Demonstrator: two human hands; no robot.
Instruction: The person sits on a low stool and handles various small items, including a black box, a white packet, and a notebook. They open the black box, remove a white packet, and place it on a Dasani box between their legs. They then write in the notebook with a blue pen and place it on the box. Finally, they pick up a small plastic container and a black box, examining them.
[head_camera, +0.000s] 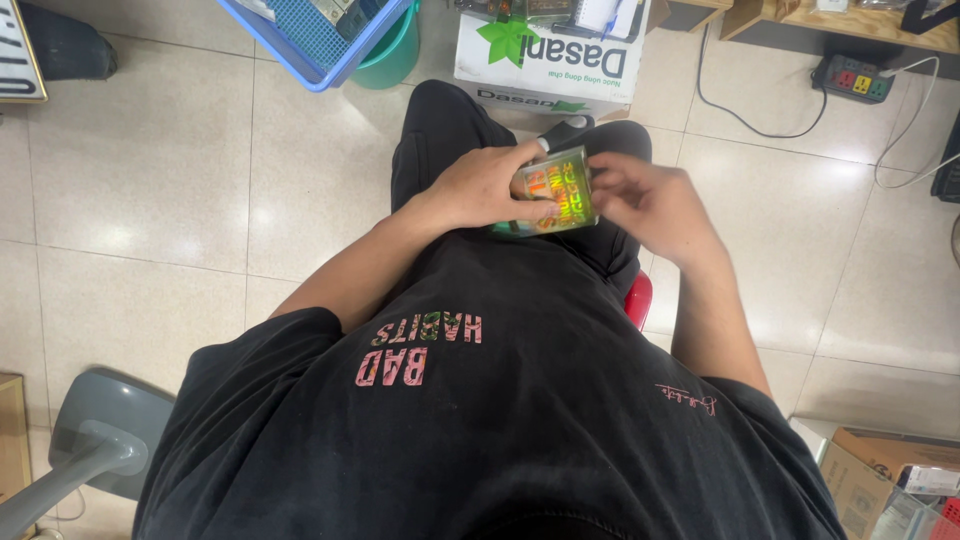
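I sit and look down at my lap, in a black shirt and black trousers. My left hand (487, 185) grips a small shiny box (560, 190) with a green and iridescent printed face, held over my thighs. My right hand (650, 200) touches the box's right edge, fingers curled against it. The box's underside is hidden by my fingers.
A white cardboard carton (545, 55) stands on the tiled floor ahead of my knees. A blue plastic basket (310, 40) and a teal bucket (395, 55) sit far left. A power strip (850, 80) with cables lies far right. A red stool edge (640, 298), grey fan base (100, 440), cardboard boxes (870, 470).
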